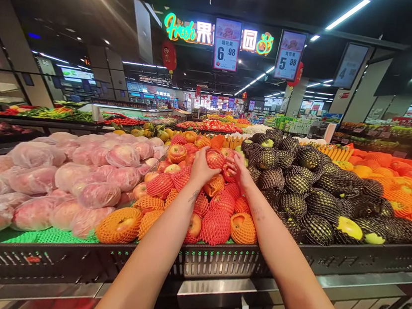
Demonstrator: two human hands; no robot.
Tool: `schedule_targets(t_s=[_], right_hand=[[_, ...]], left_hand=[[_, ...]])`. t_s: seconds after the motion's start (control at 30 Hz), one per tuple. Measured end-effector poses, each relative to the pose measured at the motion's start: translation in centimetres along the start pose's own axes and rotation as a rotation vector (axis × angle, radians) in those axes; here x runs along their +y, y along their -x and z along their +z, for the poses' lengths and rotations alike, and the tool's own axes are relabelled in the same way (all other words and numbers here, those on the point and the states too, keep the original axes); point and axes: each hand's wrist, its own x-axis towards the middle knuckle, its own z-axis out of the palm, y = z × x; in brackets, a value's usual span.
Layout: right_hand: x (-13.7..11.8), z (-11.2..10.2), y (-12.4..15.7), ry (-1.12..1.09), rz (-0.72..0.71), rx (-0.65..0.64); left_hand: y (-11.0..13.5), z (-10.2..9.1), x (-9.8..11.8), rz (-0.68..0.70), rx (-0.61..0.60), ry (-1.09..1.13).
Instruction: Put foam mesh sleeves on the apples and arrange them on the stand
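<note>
Both arms reach out over a pile of apples in foam nets. My left hand (203, 168) is closed around a red apple (215, 159), thumb on its near side. My right hand (238, 171) is just right of it, fingers apart and slightly curled beside the apples; whether they touch one is unclear. Around and below the hands lie apples in red foam nets (217, 224) and orange foam nets (119, 225), and several bare ones, such as a red-yellow apple (177, 153).
A black slotted crate edge (219, 262) runs along the front. Pink fruit in clear plastic (99, 195) fills the left side. Dark-netted green fruit (299, 206) is heaped on the right, with orange-netted fruit (403, 201) beyond. Price screens (226, 47) hang overhead.
</note>
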Motion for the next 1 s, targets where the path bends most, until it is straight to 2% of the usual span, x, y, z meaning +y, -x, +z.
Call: schedule_targets(t_s=[0.1, 0.17, 0.27, 0.37, 0.47, 0.53, 0.6, 0.67, 0.73, 0.8, 0.87, 0.93, 1.0], right_hand=[[-0.8, -0.6, 0.1, 0.017, -0.050, 0.036], [-1.2, -0.7, 0.3, -0.004, -0.074, 0.046], [-1.7, -0.5, 0.6, -0.015, -0.100, 0.046], [-2.4, -0.4, 0.9, 0.012, -0.151, 0.043], [-3.1, -0.6, 1.0, 0.031, -0.213, 0.070], [-3.4, -0.7, 1.0, 0.038, -0.231, 0.102], [-3.3, -0.8, 1.0, 0.058, -0.233, 0.115], [-3.0, -0.9, 0.9, 0.103, -0.230, 0.099], [-2.6, -0.8, 0.8, 0.167, -0.246, 0.075], [-2.2, -0.7, 0.6, 0.233, -0.296, 0.054], [-1.9, -0.6, 0.3, 0.289, -0.364, 0.049], [-1.6, -0.5, 0.1, 0.344, -0.407, 0.058], [-1.3, -0.5, -0.1, 0.401, -0.414, 0.075]], left_hand=[[0.0, -0.5, 0.2, -0.058, -0.003, -0.109], [0.1, -0.6, 0.2, -0.086, -0.100, -0.129], [0.2, -0.4, 0.1, -0.132, -0.217, -0.045], [0.3, -0.2, 0.8, -0.099, -0.143, 0.046], [0.7, -1.2, 3.5, 0.104, 0.030, 0.045], [1.5, -3.0, 6.7, 0.299, 0.114, 0.037], [3.1, -5.7, 10.3, 0.440, 0.127, 0.056], [5.5, -8.9, 13.3, 0.493, 0.073, 0.058], [8.8, -12.3, 14.7, 0.498, 0.048, -0.031], [12.6, -15.7, 13.9, 0.495, 0.108, -0.214], [16.7, -19.2, 11.0, 0.499, 0.241, -0.427], [20.8, -23.0, 6.4, 0.474, 0.380, -0.597], [24.7, -27.2, 0.9, 0.264, 0.442, -0.736]])
